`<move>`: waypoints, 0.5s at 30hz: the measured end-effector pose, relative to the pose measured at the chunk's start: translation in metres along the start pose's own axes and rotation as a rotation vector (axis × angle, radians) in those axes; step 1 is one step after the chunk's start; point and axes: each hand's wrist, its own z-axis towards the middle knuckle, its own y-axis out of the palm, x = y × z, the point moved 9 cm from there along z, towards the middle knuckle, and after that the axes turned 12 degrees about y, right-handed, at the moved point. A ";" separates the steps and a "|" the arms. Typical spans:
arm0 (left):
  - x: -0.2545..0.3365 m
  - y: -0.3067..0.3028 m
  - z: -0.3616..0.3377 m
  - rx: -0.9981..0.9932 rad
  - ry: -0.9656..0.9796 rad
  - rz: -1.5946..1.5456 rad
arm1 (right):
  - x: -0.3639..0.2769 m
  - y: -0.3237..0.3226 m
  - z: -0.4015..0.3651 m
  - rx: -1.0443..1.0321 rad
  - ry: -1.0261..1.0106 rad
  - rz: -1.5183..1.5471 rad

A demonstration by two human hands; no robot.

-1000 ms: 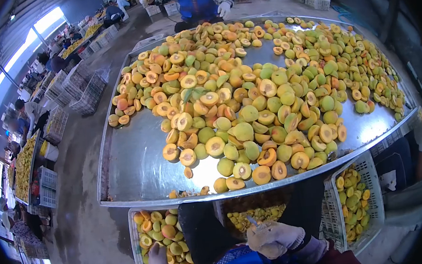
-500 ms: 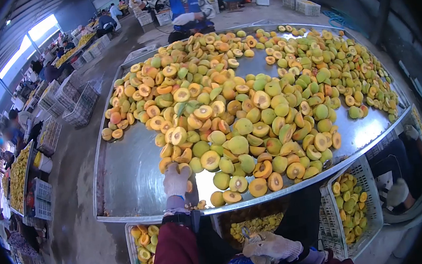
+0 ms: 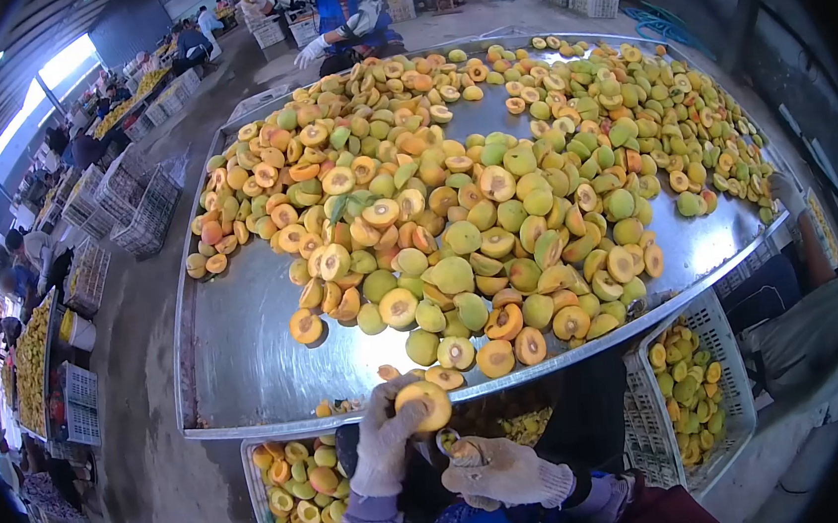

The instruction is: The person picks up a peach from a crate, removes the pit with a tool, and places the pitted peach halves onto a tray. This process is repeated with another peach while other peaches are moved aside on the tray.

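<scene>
the pale-gloved left hand [image 3: 386, 440] pinches a round yellow-orange fruit [image 3: 425, 406] right beside the pale-gloved right hand [image 3: 507, 472], curled round a looped silvery metal tool [image 3: 445, 435]!

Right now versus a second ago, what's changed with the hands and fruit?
The white-gloved left hand left the white plastic crate, reached onto the shiny metal table, took a halved orange fruit, and drew it back toward the body, beside the white-gloved right hand. Stayed: the right hand still holds the small silvery tool; most of the green and orange fruit pile lies as before.
</scene>
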 end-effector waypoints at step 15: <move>0.009 0.040 -0.045 0.042 0.199 -0.225 | -0.013 -0.010 -0.031 0.302 0.066 -0.340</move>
